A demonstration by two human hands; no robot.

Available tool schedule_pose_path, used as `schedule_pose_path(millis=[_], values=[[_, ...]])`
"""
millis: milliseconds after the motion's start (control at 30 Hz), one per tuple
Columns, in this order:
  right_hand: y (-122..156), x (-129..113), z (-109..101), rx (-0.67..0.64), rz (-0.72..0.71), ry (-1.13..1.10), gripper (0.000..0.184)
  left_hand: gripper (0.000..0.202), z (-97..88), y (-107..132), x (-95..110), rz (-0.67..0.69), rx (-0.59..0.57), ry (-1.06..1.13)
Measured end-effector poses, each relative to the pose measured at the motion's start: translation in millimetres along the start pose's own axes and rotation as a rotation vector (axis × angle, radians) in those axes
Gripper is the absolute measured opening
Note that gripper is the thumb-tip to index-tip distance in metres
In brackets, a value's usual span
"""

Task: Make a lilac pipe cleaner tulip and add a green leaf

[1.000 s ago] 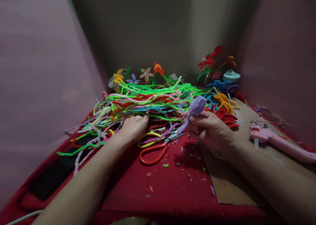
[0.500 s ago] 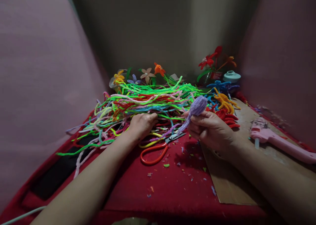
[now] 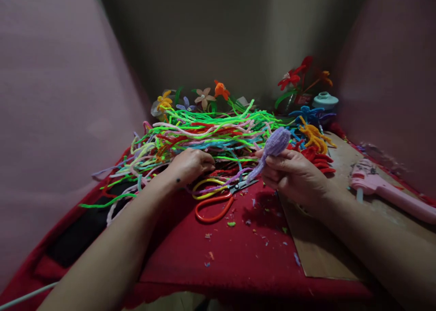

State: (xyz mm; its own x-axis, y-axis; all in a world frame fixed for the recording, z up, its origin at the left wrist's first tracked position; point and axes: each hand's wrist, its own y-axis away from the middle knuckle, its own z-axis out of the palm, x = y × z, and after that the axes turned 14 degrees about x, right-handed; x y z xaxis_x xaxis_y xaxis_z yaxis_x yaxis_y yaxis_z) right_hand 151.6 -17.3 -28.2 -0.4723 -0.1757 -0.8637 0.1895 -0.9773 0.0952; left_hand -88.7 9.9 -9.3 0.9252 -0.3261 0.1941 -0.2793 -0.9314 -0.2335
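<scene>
Presently, the right hand (image 3: 294, 173) is holding a soft, purple, bud-shaped piece of fuzzy chenille (image 3: 278, 140); its thumb and fingers are pressing narrowly around the lower part, and the rounded end is rising above the fingertips. The thin tail is pointing down and to the left of these fingers, toward the blades of the metal scissors with one red and one yellow handle (image 3: 234, 188). Meanwhile, the left hand (image 3: 190, 166) is reaching into the near edge of a wide, many-coloured pile of loose chenille stems (image 3: 207, 131). Its fingers are curling downward with the tips hidden, so I cannot tell whether they are gripping a stem.

In my judgement, the step in hand is searching among the stems, while the purple piece is waiting in the other hand. The next move seems to be calling for a narrow pinch and a gentle draw, because the stems are lying tangled, and a long violet strand (image 3: 233, 180) is crossing the scissors, to the right of the left fingers.

Compared with half a second earlier, the left hand is sitting a little farther left of the scissors. The right hand is keeping the same grip. The whole view is shifting slightly: the pink plastic glue gun (image 3: 388, 193), well to the right of the right fingers, is appearing somewhat higher.
</scene>
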Motion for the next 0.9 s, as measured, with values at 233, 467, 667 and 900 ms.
schedule_pose_path(millis=[233,467,667,900], values=[[0.5,-0.4,0.0,0.019,-0.011,0.017,0.012,0.031,1.9,-6.6,-0.6,0.057,-0.067,0.045],[-1.4,0.5,-1.7,0.015,-0.011,0.03,0.011,0.026,-9.0,1.4,-2.6,0.164,-0.133,-0.111],[0.1,0.8,-1.2,0.0,-0.018,0.022,0.009,0.023,-15.9,5.1,-8.7,0.026,-0.043,-0.355],[0.3,0.5,-1.4,-0.015,-0.025,0.023,0.011,0.023,-23.1,9.4,-13.1,-0.039,-0.056,-0.365]])
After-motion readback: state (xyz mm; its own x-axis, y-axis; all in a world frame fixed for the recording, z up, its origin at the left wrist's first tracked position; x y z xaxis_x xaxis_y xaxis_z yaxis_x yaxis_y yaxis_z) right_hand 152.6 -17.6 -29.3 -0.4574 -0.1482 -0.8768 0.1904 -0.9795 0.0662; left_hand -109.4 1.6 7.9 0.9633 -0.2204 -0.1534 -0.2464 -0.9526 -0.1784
